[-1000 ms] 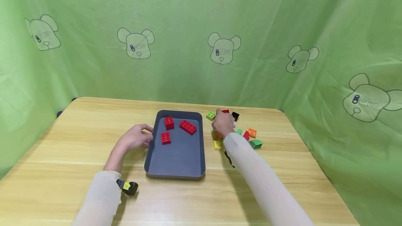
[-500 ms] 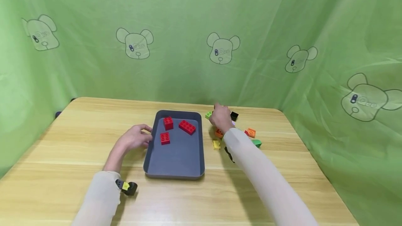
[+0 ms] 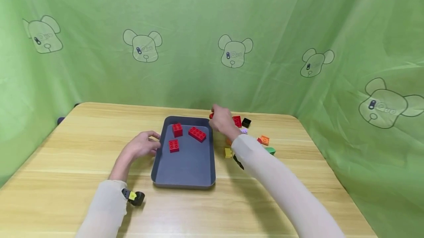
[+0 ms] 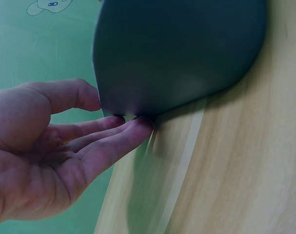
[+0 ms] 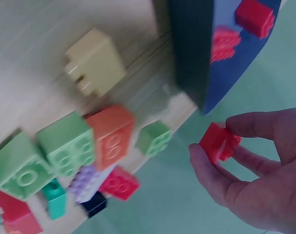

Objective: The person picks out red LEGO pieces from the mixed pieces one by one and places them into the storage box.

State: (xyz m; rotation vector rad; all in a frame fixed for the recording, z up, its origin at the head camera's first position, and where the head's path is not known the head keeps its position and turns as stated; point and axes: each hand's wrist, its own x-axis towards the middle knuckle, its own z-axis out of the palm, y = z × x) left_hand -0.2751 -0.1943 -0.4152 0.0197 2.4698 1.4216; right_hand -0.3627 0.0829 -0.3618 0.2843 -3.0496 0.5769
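Observation:
My right hand (image 3: 223,122) pinches a small red toy brick (image 5: 216,141) between thumb and fingertips, just off the tray's far right corner. In the right wrist view the brick hangs in the air, with its studs turned toward the palm. At the left wall of the dark grey tray (image 3: 185,171) is my left hand (image 3: 142,144). Its thumb and nearly straight fingertips touch the tray's outside, as the left wrist view shows. On the tray floor lie two square red bricks (image 3: 177,130) and a longer red brick (image 3: 197,134).
Right of the tray lie several loose bricks: yellow (image 3: 228,152), orange (image 3: 264,140), green (image 3: 270,151), red (image 3: 237,121), black (image 3: 246,122) and purple (image 3: 244,131). My right forearm hides part of this pile. A green curtain (image 3: 185,76) hangs behind the wooden table (image 3: 82,138).
My right hand has moved left from the brick pile toward the tray, carrying a red brick. The left hand keeps its place at the tray's side.

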